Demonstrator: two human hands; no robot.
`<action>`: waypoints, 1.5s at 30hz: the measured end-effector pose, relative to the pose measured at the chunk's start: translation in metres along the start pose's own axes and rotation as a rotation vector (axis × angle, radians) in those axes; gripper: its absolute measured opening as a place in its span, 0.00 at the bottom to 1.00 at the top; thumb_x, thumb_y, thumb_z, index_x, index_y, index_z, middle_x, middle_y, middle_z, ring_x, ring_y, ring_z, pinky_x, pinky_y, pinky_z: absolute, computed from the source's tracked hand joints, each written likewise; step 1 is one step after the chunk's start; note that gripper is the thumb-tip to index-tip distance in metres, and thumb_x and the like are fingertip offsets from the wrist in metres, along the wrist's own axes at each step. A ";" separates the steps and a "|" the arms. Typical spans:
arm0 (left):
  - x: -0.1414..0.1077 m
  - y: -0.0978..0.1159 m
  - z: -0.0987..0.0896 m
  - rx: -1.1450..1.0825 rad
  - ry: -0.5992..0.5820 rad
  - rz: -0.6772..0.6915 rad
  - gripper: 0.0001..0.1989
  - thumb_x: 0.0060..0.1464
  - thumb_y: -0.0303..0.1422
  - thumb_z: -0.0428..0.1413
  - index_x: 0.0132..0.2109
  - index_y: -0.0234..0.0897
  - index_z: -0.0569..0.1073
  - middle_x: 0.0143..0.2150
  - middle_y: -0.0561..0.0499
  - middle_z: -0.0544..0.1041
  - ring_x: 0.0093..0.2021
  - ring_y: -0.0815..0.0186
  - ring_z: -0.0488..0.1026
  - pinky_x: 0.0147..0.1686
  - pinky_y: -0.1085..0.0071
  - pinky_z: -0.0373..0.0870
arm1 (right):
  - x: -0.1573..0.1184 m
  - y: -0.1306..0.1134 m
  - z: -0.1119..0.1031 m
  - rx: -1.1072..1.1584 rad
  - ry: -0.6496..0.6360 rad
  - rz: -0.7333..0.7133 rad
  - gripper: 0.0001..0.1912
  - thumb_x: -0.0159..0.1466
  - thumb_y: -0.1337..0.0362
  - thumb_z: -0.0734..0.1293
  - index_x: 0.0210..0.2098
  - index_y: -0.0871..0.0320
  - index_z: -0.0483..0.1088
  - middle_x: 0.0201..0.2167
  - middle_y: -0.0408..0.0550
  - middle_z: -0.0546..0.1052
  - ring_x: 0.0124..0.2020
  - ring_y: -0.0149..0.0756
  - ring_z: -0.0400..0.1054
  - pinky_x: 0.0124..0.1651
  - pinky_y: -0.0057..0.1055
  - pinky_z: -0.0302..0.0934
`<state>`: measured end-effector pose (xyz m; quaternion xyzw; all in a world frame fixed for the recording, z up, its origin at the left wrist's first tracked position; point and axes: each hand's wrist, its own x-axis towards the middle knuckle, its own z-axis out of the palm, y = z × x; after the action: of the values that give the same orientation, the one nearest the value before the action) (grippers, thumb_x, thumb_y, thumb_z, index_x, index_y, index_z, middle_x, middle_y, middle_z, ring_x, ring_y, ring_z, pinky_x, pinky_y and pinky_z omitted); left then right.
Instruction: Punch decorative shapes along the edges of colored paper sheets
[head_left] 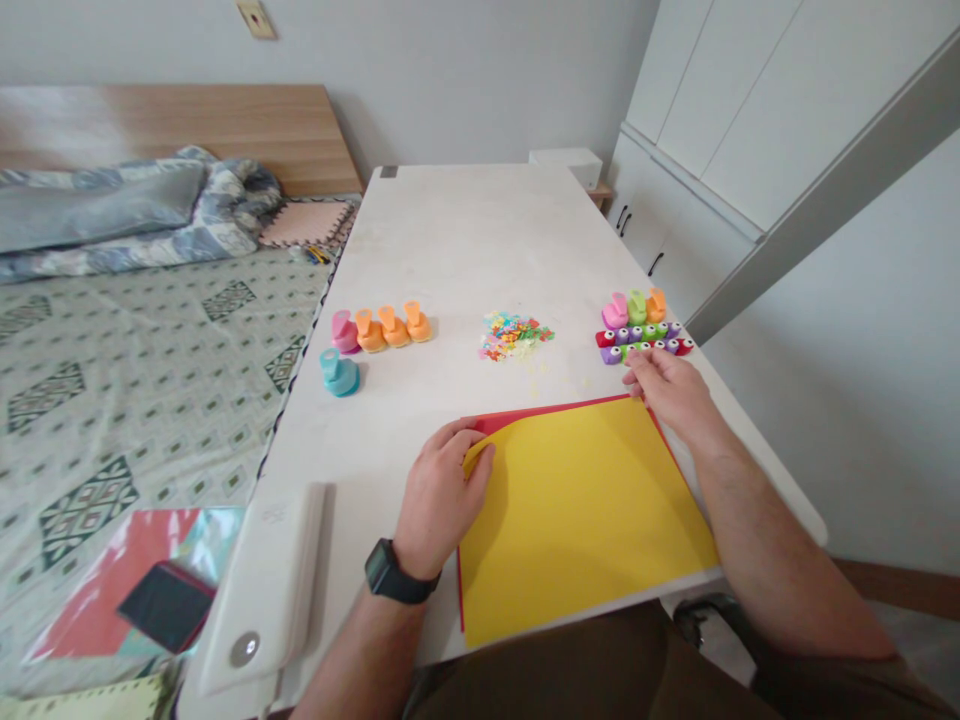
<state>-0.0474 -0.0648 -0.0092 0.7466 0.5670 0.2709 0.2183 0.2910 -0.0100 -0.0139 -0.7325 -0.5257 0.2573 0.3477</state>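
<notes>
A yellow sheet lies over a red sheet at the near edge of the white table. My left hand, with a dark watch on the wrist, pinches the lifted upper left corner of the yellow sheet between thumb and fingers. Red shows beneath that corner. My right hand is at the upper right corner of the sheets, its fingers closed together; whether they grip the paper is hard to make out. Just beyond it stand two rows of small punches. A pile of colourful paper bits lies beyond the sheets.
Orange punches, a pink punch and a teal punch stand on the left. A white device lies along the near left edge. Larger punches stand at the right. A bed adjoins the table's left side.
</notes>
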 end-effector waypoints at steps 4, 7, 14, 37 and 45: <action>0.000 0.000 0.001 -0.003 0.014 0.011 0.08 0.63 0.34 0.54 0.43 0.39 0.77 0.53 0.44 0.78 0.54 0.56 0.75 0.57 0.56 0.72 | 0.000 -0.001 -0.003 -0.077 0.007 -0.020 0.27 0.66 0.37 0.60 0.37 0.53 0.74 0.35 0.51 0.83 0.28 0.39 0.75 0.30 0.34 0.64; 0.001 0.001 0.001 0.003 0.019 0.008 0.08 0.63 0.34 0.54 0.43 0.39 0.77 0.54 0.45 0.78 0.54 0.57 0.75 0.58 0.56 0.71 | 0.000 -0.001 -0.004 -0.147 -0.002 -0.020 0.26 0.67 0.38 0.59 0.36 0.53 0.74 0.35 0.50 0.83 0.31 0.41 0.76 0.33 0.35 0.64; 0.001 0.000 0.001 -0.005 0.032 0.007 0.08 0.63 0.34 0.54 0.43 0.39 0.77 0.53 0.45 0.78 0.54 0.57 0.75 0.58 0.56 0.71 | 0.002 0.000 -0.007 -0.233 0.001 -0.023 0.23 0.67 0.41 0.61 0.36 0.52 0.74 0.36 0.49 0.83 0.34 0.42 0.76 0.37 0.37 0.62; 0.000 -0.002 -0.004 -0.042 -0.001 -0.076 0.12 0.64 0.41 0.53 0.45 0.42 0.77 0.42 0.49 0.81 0.37 0.60 0.77 0.38 0.65 0.70 | 0.005 0.001 -0.007 -0.009 0.150 -0.044 0.25 0.65 0.39 0.62 0.42 0.55 0.73 0.36 0.51 0.82 0.30 0.39 0.76 0.35 0.35 0.68; 0.001 0.000 -0.004 -0.149 -0.010 -0.107 0.13 0.65 0.42 0.51 0.45 0.41 0.78 0.41 0.50 0.83 0.38 0.59 0.79 0.36 0.67 0.71 | 0.020 0.002 -0.013 -0.044 0.257 -0.117 0.26 0.66 0.41 0.63 0.46 0.56 0.74 0.41 0.53 0.82 0.37 0.42 0.76 0.41 0.37 0.68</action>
<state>-0.0495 -0.0643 -0.0060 0.6984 0.5832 0.2964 0.2903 0.3079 0.0054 -0.0073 -0.7350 -0.5241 0.1292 0.4103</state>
